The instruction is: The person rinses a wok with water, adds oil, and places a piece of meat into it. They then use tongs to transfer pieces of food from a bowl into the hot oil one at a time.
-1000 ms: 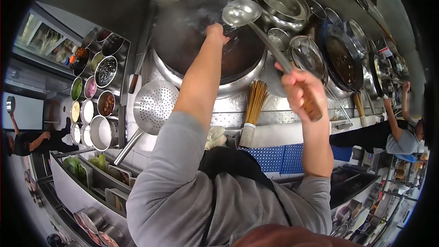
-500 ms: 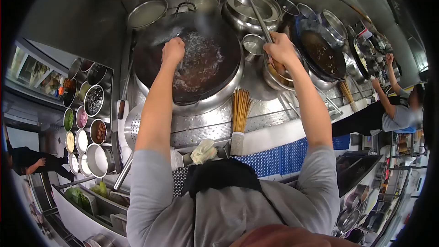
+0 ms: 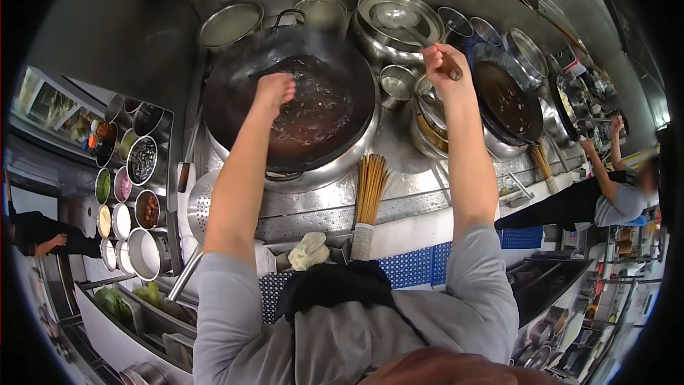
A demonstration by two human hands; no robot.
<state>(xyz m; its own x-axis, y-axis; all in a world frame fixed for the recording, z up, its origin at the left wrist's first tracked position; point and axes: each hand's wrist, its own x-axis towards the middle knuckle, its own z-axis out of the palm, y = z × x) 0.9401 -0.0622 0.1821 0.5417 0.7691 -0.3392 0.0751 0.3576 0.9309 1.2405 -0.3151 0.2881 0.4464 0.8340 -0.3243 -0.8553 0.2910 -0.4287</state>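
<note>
My right hand (image 3: 444, 70) is wrapped around the wooden end of a ladle (image 3: 419, 37). The ladle's bowl is down in the round steel pot (image 3: 367, 3) at the back. Over the large dark wok (image 3: 224, 100), my left hand (image 3: 275, 92) is closed with its fingers curled; anything inside it is hidden. Dark, bubbling liquid (image 3: 313, 117) fills the bottom of the wok. Between the wok and my right forearm stand a small metal cup (image 3: 397, 83) and a steel pot (image 3: 422, 144).
A second wok (image 3: 504, 100) with brown liquid sits to the right. A bamboo brush (image 3: 370, 189) lies in front, near a crumpled cloth (image 3: 309, 251). Ingredient tubs (image 3: 147, 208) and a perforated strainer (image 3: 201, 203) are at left. A co-worker (image 3: 613, 185) stands far right.
My right hand has tipped the ladle from above the pot so its bowl sits in it. The left hand stays over the wok, fingers turned slightly. The wok's bubbling looks calmer.
</note>
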